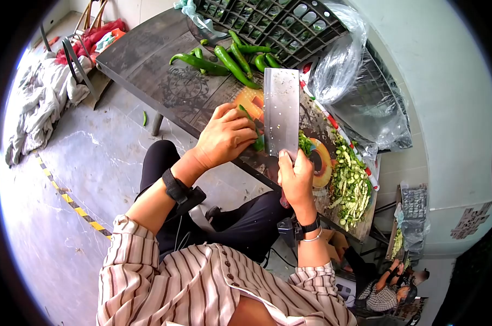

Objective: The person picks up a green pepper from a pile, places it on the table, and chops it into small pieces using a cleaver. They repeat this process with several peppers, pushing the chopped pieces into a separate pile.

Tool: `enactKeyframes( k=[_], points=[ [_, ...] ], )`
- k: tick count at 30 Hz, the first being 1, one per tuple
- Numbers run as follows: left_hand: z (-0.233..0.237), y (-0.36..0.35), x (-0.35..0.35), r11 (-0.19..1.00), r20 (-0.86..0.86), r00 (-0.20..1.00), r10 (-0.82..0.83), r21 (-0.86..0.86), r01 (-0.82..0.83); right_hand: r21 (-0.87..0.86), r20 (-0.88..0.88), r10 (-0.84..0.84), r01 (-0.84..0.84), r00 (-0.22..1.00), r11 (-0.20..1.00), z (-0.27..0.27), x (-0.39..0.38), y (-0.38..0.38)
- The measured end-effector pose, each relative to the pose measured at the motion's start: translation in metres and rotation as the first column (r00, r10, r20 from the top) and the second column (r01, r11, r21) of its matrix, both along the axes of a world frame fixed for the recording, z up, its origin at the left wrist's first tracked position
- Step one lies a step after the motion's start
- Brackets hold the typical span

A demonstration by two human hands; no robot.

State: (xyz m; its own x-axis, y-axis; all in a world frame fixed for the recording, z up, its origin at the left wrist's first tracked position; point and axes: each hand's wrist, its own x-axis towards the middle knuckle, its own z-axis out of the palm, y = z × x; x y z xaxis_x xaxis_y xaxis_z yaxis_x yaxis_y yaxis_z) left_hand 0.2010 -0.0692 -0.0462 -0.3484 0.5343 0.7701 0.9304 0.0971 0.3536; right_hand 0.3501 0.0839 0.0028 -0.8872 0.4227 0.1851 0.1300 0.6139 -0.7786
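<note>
My right hand (297,178) is wrapped round the handle of a broad cleaver (281,111), its blade flecked with small bits of green and white. To the left of the blade, my left hand (228,135) presses with curled fingers on a green chili pepper (258,142), largely covered by the fingers and the cleaver. Some chopped pepper (305,143) lies just right of the blade. Farther right spreads a larger heap of sliced pepper (346,187). Several whole green chili peppers (232,64) lie on the table beyond my hands.
The dark patterned table (142,60) carries a black plastic crate (273,27) at its far side. Clear plastic wrap (341,70) and a red-and-white strip (333,120) run along the right. Cloth (45,103) is heaped on the floor at left. Another person (384,293) sits at lower right.
</note>
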Motion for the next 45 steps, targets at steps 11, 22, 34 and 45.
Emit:
enactKeyframes(
  k=[11, 22, 34, 45],
  points=[
    [-0.003, 0.001, 0.001, 1.000, 0.000, 1.000, 0.010, 0.006, -0.010, 0.091, 0.043, 0.039, -0.043, 0.998, 0.995, 0.001, -0.003, 0.002],
    [-0.002, 0.002, 0.002, 1.000, 0.003, 1.000, 0.013, -0.020, -0.013, 0.164, 0.064, 0.064, -0.073, 0.996, 0.984, 0.006, -0.013, 0.000],
    [-0.003, 0.004, 0.005, 0.999, -0.019, 0.999, 0.050, -0.012, -0.051, 0.280, 0.016, 0.197, -0.193, 0.980, 0.940, 0.015, -0.025, 0.003],
    [-0.004, 0.005, 0.005, 0.998, -0.005, 0.998, 0.058, 0.006, -0.057, 0.391, 0.142, 0.240, -0.277, 0.960, 0.878, 0.025, -0.051, 0.003]
  ],
)
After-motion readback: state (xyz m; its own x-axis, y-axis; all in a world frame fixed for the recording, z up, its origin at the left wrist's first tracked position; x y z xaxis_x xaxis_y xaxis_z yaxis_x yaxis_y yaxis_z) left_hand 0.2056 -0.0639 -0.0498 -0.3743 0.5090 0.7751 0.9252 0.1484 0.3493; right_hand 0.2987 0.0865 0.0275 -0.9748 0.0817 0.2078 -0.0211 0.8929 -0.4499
